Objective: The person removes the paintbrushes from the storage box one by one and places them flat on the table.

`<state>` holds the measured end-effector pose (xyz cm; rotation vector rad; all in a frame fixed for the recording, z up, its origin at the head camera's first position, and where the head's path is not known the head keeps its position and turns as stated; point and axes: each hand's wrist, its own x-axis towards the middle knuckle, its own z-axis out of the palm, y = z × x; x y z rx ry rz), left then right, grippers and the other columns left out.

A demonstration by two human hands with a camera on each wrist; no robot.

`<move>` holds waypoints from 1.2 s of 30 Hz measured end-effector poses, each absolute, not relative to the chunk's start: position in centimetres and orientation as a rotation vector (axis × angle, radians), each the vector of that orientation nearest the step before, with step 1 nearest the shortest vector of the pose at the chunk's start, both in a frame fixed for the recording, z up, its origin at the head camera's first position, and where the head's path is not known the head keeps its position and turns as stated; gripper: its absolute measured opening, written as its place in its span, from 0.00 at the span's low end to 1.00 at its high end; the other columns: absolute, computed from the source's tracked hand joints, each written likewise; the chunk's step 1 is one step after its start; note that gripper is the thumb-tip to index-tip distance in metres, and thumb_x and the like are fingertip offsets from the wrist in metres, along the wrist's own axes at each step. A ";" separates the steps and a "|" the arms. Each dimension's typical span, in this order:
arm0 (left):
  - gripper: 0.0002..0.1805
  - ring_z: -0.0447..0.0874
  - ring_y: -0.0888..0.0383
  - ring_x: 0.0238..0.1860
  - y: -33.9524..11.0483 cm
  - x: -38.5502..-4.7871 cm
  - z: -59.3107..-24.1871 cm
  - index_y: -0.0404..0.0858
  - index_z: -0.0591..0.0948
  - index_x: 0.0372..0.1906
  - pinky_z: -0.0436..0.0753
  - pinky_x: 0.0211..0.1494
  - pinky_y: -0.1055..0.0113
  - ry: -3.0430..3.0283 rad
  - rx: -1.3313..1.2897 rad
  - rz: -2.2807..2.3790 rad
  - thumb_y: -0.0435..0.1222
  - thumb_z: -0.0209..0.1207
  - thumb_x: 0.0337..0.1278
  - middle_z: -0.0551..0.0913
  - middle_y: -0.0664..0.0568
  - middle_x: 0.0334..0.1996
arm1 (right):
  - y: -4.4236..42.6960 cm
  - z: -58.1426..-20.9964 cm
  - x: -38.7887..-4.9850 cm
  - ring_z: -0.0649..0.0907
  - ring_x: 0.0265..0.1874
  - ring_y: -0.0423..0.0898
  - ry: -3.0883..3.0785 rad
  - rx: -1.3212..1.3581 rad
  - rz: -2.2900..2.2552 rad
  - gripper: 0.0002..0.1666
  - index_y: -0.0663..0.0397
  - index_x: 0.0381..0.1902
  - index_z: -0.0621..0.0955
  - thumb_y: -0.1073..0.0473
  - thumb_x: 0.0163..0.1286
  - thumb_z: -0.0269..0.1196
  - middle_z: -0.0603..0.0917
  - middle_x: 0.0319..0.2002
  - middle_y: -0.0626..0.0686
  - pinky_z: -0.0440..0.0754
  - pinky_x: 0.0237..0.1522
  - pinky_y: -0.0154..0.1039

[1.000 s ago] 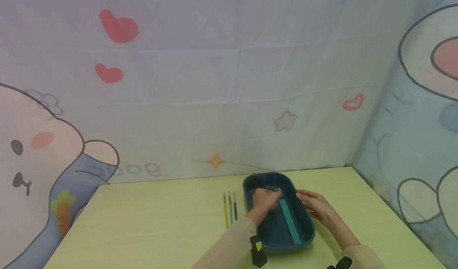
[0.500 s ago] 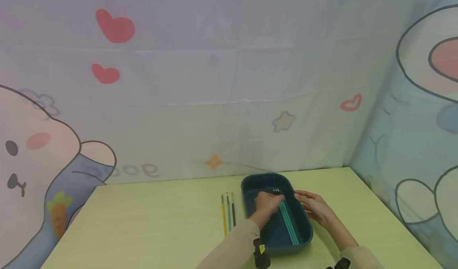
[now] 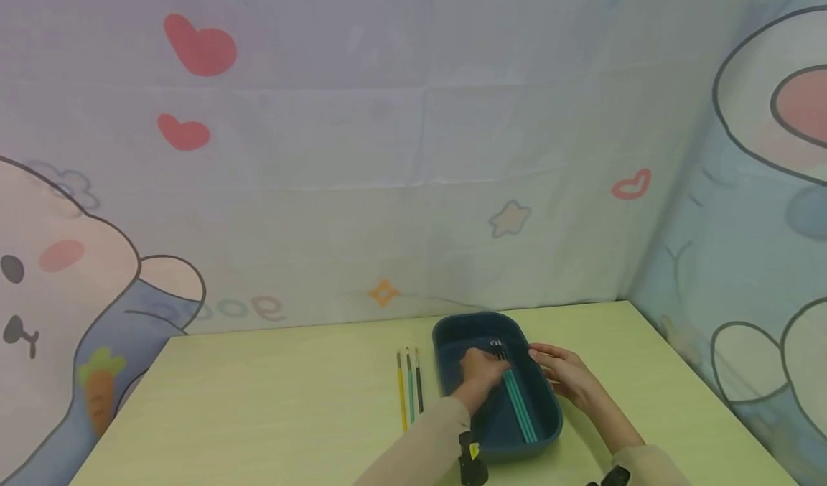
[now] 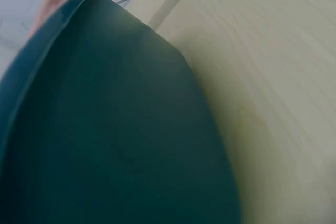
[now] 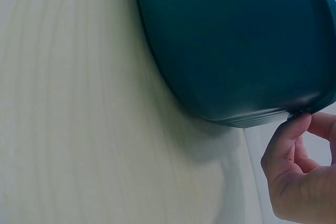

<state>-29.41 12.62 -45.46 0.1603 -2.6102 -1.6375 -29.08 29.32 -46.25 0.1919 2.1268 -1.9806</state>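
Note:
A dark blue-green tray (image 3: 498,450) stands on the table. Inside it lie several teal-handled paintbrushes (image 3: 520,408) side by side, lengthwise, pale tips at the far end. My left hand (image 3: 481,372) reaches over the tray's left side and pinches the brushes near their tips; its fingertips are partly hidden. At the right rim, my right hand (image 3: 570,378) holds the tray; the right wrist view shows the thumb and a finger of that hand (image 5: 299,182) pinching the rim. In the left wrist view, the tray's outer wall (image 4: 126,114) hides most of the left hand.
Left of the tray, three paintbrushes lie on the pale table (image 3: 278,393): a yellow one (image 3: 402,393), a green one (image 3: 410,389) and a black one (image 3: 419,385). My left sleeve (image 3: 420,443) covers their near ends. A printed cloth (image 3: 336,148) hangs behind the table.
My left hand has shifted slightly right and nearer to me along the brushes. My right hand keeps its place on the rim. The head view has turned a little to the right.

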 end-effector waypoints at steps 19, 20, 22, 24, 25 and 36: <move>0.14 0.82 0.46 0.44 12.5 -29.8 -46.5 0.32 0.88 0.28 0.84 0.52 0.60 -2.618 0.144 -1.574 0.25 0.75 0.25 0.88 0.47 0.30 | 29.3 -46.4 -29.1 0.83 0.32 0.37 2.124 0.197 -1.986 0.37 0.67 0.68 0.64 0.49 0.70 0.59 0.85 0.36 0.42 0.83 0.30 0.29; 0.14 0.83 0.46 0.43 12.5 -29.7 -46.5 0.32 0.88 0.28 0.85 0.50 0.60 -2.617 0.132 -1.561 0.25 0.75 0.25 0.88 0.47 0.29 | 29.3 -46.4 -29.1 0.83 0.33 0.37 2.127 0.198 -1.984 0.37 0.67 0.68 0.65 0.49 0.70 0.59 0.85 0.36 0.42 0.83 0.31 0.29; 0.14 0.83 0.48 0.41 12.5 -29.7 -46.6 0.32 0.88 0.29 0.85 0.47 0.62 -2.618 0.106 -1.539 0.26 0.75 0.26 0.88 0.48 0.29 | 29.2 -46.4 -29.1 0.83 0.33 0.37 2.135 0.199 -1.978 0.37 0.67 0.68 0.65 0.49 0.69 0.59 0.85 0.37 0.42 0.84 0.31 0.30; 0.14 0.84 0.50 0.39 12.4 -29.6 -46.6 0.31 0.88 0.29 0.86 0.44 0.64 -2.623 0.071 -1.504 0.27 0.76 0.26 0.88 0.48 0.28 | 29.1 -46.3 -29.1 0.83 0.33 0.37 2.142 0.202 -1.972 0.37 0.66 0.68 0.65 0.49 0.70 0.59 0.85 0.37 0.43 0.84 0.31 0.30; 0.14 0.84 0.51 0.38 12.5 -29.6 -46.7 0.31 0.88 0.29 0.86 0.42 0.65 -2.622 0.056 -1.481 0.27 0.76 0.26 0.88 0.48 0.27 | 29.1 -46.3 -29.1 0.83 0.33 0.37 2.142 0.209 -1.974 0.37 0.66 0.67 0.65 0.48 0.69 0.60 0.85 0.37 0.43 0.84 0.31 0.30; 0.10 0.79 0.57 0.27 12.6 -29.5 -46.9 0.31 0.86 0.25 0.83 0.31 0.65 -2.635 -0.007 -1.392 0.25 0.73 0.28 0.85 0.50 0.22 | 29.2 -46.4 -29.1 0.83 0.32 0.37 2.147 0.229 -1.971 0.36 0.66 0.67 0.66 0.49 0.70 0.59 0.85 0.37 0.42 0.83 0.31 0.30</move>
